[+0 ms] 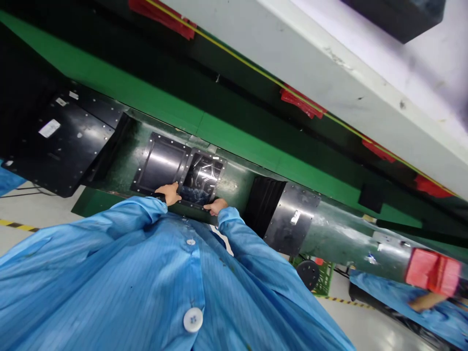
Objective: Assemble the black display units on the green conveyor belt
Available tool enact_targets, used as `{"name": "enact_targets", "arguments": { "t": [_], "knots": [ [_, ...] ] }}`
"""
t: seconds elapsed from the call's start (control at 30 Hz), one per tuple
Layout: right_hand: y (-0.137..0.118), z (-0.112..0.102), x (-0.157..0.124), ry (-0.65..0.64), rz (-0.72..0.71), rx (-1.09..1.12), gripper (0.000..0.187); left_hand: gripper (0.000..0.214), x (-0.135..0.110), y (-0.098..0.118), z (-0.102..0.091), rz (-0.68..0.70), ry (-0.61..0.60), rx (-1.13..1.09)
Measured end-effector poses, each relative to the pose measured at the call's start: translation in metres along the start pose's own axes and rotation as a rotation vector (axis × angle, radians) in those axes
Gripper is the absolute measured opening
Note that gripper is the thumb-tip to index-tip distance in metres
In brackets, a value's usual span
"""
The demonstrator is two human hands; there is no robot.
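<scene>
A black rectangular tray-like panel point(201, 178) lies on the green bench in front of me. Its flat rim is dotted with light spots, and its glossy middle shows bright reflections. At its near left corner, my left hand point(168, 193) has its fingers closed on the rim. My right hand point(216, 206) pinches the near right corner, with the index finger along the edge. A second black panel point(163, 163) of similar shape, with a plain smooth middle, sits directly to the left. The undersides of both hands are hidden.
Black panels with white labels are stacked at left point(69, 141) and at right point(292, 217). Over the bench runs a pale shelf point(292, 58) with red sheets hanging below. At far right, a co-worker's hand point(426, 301) is by a red bundle point(433, 272). A green crate point(323, 278) stands below.
</scene>
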State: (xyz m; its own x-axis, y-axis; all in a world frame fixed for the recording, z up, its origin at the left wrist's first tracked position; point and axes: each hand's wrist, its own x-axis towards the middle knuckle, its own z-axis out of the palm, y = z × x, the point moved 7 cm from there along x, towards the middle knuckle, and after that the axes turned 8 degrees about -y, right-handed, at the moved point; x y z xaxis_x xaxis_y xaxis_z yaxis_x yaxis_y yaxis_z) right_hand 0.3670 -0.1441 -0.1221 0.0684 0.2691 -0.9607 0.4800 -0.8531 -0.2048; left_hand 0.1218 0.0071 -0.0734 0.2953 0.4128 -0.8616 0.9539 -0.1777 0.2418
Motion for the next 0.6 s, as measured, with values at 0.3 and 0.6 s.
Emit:
{"name": "enact_targets", "arguments": {
  "t": [0.3, 0.6],
  "knots": [
    [0.001, -0.001, 0.007, -0.002, 0.018, 0.038, 0.037, 0.049, 0.002, 0.002, -0.002, -0.017, 0.019, -0.031],
    [-0.011, -0.025, -0.020, 0.405, -0.175, 0.103, 0.044, 0.055, -0.027, -0.050, -0.045, -0.229, 0.428, -0.184]
  ]
}}
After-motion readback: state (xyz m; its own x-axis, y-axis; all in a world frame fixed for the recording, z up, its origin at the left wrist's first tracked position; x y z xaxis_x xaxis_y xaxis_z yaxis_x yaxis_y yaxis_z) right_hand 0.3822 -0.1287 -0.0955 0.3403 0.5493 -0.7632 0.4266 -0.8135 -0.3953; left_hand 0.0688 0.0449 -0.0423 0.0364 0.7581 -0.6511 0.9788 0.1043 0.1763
